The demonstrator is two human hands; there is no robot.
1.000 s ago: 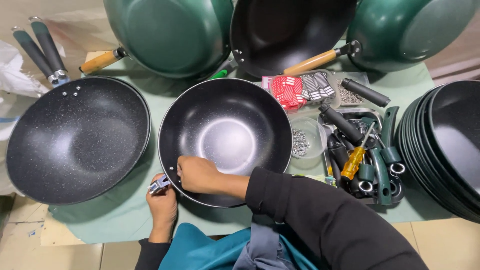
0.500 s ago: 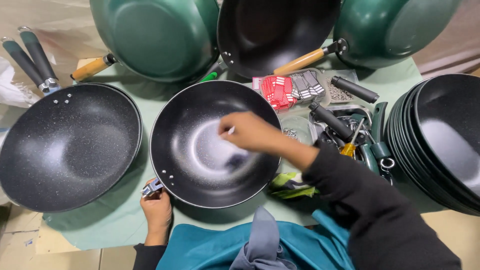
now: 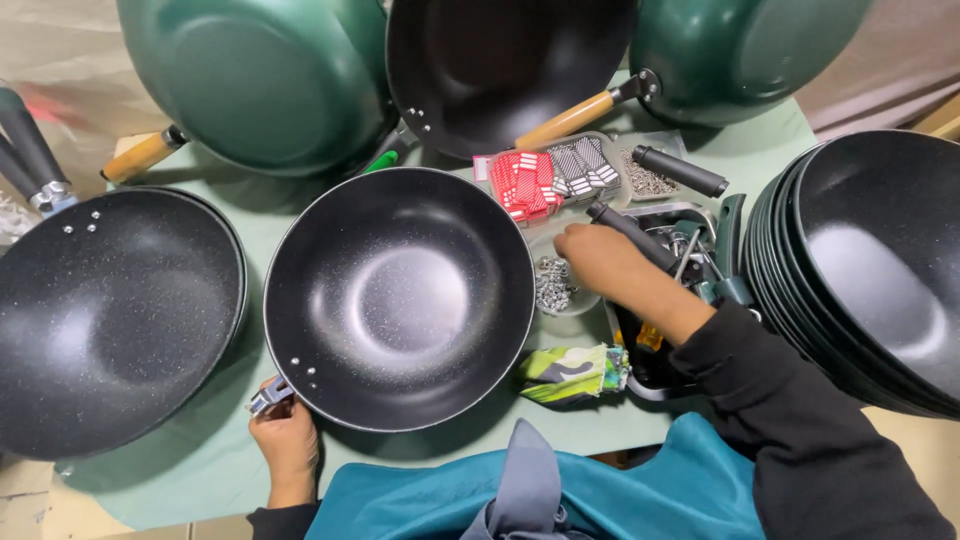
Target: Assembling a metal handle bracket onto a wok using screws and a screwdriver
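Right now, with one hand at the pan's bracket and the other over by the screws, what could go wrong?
The left hand steadies the pan only at its small metal bracket, so the pan might rock or turn. The right hand reaches over the dish of screws beside crowded black handles; a nudge could scatter screws.

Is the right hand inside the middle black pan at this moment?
No, the right hand is off to the side of the pan, over the small dish of screws beside the tray of handles.
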